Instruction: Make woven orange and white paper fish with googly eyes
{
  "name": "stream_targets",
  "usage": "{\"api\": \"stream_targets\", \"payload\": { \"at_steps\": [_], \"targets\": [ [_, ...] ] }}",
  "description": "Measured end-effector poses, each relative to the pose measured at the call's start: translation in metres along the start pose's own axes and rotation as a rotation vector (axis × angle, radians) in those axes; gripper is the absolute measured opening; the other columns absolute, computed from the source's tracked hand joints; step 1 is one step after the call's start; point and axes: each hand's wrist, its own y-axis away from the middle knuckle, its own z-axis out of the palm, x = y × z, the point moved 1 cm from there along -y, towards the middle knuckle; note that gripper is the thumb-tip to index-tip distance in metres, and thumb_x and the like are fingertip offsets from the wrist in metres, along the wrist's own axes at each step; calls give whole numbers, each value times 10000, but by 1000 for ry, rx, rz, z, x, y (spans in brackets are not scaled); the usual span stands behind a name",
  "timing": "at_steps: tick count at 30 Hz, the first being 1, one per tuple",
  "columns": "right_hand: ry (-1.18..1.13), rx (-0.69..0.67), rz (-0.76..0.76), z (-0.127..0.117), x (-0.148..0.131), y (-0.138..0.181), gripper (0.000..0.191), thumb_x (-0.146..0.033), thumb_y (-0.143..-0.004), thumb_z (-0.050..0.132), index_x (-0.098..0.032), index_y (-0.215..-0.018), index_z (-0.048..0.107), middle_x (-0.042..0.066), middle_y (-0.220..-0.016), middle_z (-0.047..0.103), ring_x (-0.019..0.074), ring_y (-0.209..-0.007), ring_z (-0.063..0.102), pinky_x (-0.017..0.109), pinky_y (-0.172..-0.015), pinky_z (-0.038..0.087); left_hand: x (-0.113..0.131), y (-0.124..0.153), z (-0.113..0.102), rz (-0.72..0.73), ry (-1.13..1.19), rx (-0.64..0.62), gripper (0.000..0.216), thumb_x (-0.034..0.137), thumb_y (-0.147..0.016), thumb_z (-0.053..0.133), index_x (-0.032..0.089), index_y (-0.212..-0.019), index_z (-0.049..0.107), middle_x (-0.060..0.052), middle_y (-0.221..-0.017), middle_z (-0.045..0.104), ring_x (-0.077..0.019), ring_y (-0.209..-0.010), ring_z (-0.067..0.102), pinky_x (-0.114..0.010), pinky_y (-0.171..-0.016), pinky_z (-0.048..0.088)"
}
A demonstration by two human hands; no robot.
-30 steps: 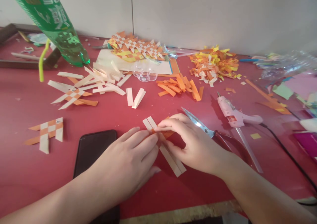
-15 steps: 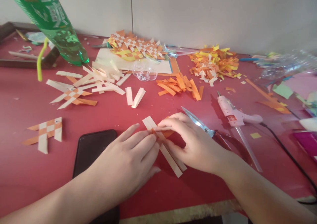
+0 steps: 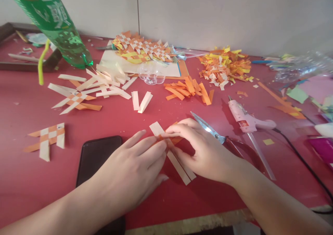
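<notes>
2 cream strips point(image 3: 178, 166) abreast, w/ orange paper point(image 3: 176, 140) nr middle, partly hidden.

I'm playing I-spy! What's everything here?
held strips: several, cream/orange, centre
loose strips: many, cream/orange, middle
woven pieces: two, orange/cream, left
woven heap: one, orange/cream/yellow, back
scrap pile: one, orange/yellow/cream, back
scissors: one, silver/red, right
glue gun: one, pink, right
phone: one, black, by left arm
bottle: one, green, back left
frame: one, dark, left
paper sheets: several, pink/green, right
table: one, red, underneath
left hand: one, bare, centre
right hand: one, bare, centre
</notes>
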Motion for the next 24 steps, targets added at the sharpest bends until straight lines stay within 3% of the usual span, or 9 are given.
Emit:
{"api": "stream_targets", "payload": {
  "at_steps": [15, 24],
  "targets": [
    [7, -9, 2, 0, 2, 0, 353, -129, -855, 569, -249, -1185, 530, 28, -1110, 626, 156, -1072, 576, 292, -942, 500, 0, 0, 3, 8, -5, 15, 272, 296, -917, 551, 119, -1082, 675, -89, -1102, 714, -290, -1030, 659, -475, -950, 531],
    [-14, -17, 7, -1, -1, 1, 421, -90, -820, 553, -253, -1206, 528, 19, -1132, 640, 161, -1093, 569, 311, -962, 504, 0, 1, 1, 12, 11, 18, 212, 294, -917, 552, 140, -982, 680, -89, -1065, 708, -285, -1012, 657, -463, -933, 536]
  ]
}}
